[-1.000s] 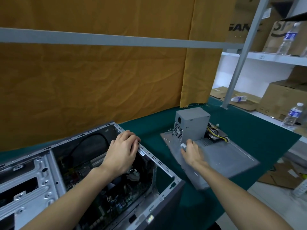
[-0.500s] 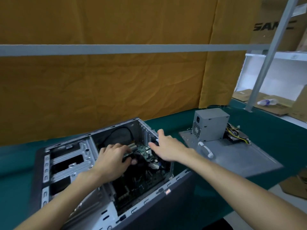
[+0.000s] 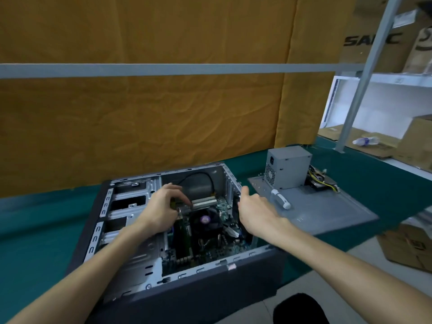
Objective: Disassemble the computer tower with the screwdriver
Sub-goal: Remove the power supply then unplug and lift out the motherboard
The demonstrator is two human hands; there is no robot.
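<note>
One open computer tower (image 3: 177, 272), fan (image 3: 205, 219) exposed

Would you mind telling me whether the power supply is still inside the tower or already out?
Out. The grey power supply stands on the removed side panel, right of the open tower, beside the screwdriver.

Both forearms bare, no sleeves, no gloves, rings or watch.

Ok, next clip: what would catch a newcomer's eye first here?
The opened computer tower lying on its side on the green table, with the left hand reaching among its parts and the right hand open at its rear edge. To the right, the power supply and screwdriver sit on the removed side panel.
</note>
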